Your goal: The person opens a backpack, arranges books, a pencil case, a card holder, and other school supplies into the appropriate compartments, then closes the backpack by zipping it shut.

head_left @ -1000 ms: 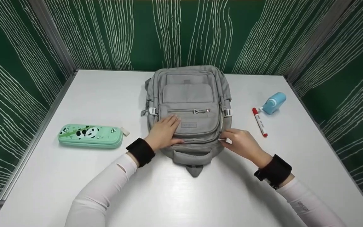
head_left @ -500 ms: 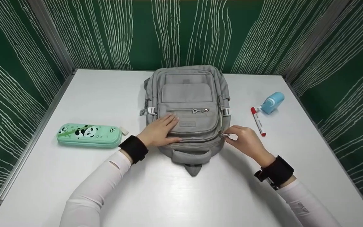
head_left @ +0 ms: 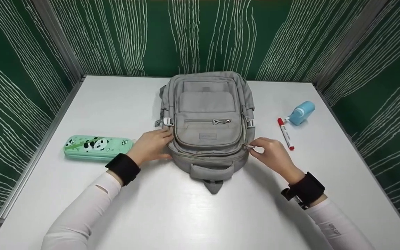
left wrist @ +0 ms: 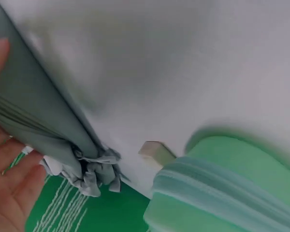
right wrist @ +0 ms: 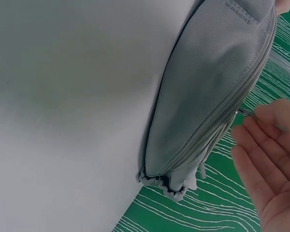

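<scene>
A grey backpack [head_left: 207,104] lies on the white table, its top handle toward the person. My right hand [head_left: 271,154] pinches a small zipper pull [right wrist: 245,112] at the bag's right side, between thumb and forefinger; the other fingers curve loosely. Along the left side of the bag, my left hand [head_left: 151,146] rests with extended fingers against the fabric. In the left wrist view its fingers [left wrist: 19,169] lie spread beside the grey side panel.
To the left lies a mint green pencil case [head_left: 97,147] with a panda print, a small eraser [left wrist: 156,153] beside it. A red-capped marker [head_left: 286,133] and a light blue bottle [head_left: 301,113] lie to the right. Green walls enclose the table [head_left: 200,215].
My left hand has moved left from the bag's front down to its left side. The right hand has pulled the zipper tab slightly outward and stays near the same corner.
</scene>
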`<state>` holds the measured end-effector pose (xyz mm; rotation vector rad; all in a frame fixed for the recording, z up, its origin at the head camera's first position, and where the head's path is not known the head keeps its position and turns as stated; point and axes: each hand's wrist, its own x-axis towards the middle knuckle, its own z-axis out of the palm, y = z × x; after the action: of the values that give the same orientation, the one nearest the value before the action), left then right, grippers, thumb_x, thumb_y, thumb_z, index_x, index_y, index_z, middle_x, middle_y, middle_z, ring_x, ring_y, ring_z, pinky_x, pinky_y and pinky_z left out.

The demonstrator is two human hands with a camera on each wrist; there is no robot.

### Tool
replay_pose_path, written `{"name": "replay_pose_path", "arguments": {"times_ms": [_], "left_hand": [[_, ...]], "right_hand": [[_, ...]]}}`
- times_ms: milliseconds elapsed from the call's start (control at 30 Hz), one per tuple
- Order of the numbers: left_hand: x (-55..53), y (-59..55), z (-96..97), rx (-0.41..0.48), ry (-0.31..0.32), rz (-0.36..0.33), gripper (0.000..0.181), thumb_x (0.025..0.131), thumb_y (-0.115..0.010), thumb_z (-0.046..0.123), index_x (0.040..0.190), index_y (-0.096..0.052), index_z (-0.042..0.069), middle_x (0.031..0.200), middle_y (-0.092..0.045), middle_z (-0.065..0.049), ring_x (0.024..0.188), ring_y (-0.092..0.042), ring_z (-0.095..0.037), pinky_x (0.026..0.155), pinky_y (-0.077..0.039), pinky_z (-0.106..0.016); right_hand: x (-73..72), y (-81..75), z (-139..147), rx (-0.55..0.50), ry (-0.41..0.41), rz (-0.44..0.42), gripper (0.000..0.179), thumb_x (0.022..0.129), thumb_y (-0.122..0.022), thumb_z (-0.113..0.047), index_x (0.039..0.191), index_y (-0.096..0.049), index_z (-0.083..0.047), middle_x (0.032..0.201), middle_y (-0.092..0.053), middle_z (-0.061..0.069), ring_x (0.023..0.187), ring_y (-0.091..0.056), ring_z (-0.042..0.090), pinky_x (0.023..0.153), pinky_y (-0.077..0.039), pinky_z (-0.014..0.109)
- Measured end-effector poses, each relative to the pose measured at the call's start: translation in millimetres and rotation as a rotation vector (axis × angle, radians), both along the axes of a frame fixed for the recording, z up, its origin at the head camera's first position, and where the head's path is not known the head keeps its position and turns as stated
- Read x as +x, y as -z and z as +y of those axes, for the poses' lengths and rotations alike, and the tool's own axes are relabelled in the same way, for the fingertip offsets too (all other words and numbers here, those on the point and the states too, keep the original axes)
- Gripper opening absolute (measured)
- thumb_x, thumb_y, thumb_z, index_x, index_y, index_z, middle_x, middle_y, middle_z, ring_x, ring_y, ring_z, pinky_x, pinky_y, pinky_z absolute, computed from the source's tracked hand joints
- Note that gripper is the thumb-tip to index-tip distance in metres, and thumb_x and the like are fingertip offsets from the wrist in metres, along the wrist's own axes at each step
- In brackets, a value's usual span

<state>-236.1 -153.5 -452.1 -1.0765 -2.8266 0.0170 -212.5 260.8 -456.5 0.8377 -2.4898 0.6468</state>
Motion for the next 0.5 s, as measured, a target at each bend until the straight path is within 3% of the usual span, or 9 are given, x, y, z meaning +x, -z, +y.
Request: {"name": "replay_pose_path", "arguments": {"times_ms": [100, 200, 300, 500], "left_hand": [[-0.2, 3.5, 2.3, -0.003, 0.038, 0.077, 0.047, 0.082, -0.084, 0.038, 0.112, -0.073, 0.003, 0.118, -0.076, -0.012, 0.114, -0.070, -0.029, 0.097, -0.059, -0.041], [-0.4, 7.9, 4.2, 0.011, 0.033, 0.120, 0.034, 0.080, -0.085, 0.037, 0.092, -0.073, 0.007, 0.095, -0.078, -0.006, 0.090, -0.072, -0.025, 0.078, -0.061, -0.039], [0.3, 11.4, 6.2, 0.025, -0.009, 0.146, 0.034, 0.080, -0.085, 0.039, 0.081, -0.071, 0.008, 0.081, -0.075, -0.004, 0.075, -0.070, -0.024, 0.067, -0.059, -0.040], [2.4, 18.5, 16.2, 0.096, -0.100, 0.181, 0.037, 0.080, -0.083, 0.034, 0.064, -0.065, 0.006, 0.067, -0.068, -0.008, 0.060, -0.064, -0.026, 0.055, -0.054, -0.042]], "right_hand": [[1.4, 0.9, -0.6, 0.005, 0.010, -0.005, 0.015, 0.077, -0.083, 0.004, 0.088, -0.077, -0.004, 0.085, -0.078, 0.009, 0.079, -0.076, 0.025, 0.070, -0.062, 0.040], [2.6, 2.4, -0.8, 0.009, 0.011, -0.006, 0.015, 0.077, -0.083, 0.004, 0.088, -0.077, -0.004, 0.085, -0.078, 0.009, 0.079, -0.076, 0.024, 0.070, -0.062, 0.040], [3.4, 3.3, -0.4, 0.008, 0.011, -0.006, 0.015, 0.077, -0.083, 0.004, 0.088, -0.077, -0.004, 0.085, -0.078, 0.008, 0.079, -0.076, 0.023, 0.070, -0.062, 0.039], [3.2, 2.6, 0.3, -0.001, 0.019, -0.007, 0.016, 0.076, -0.083, 0.005, 0.088, -0.077, -0.003, 0.085, -0.078, 0.010, 0.079, -0.075, 0.026, 0.070, -0.061, 0.041]]}}
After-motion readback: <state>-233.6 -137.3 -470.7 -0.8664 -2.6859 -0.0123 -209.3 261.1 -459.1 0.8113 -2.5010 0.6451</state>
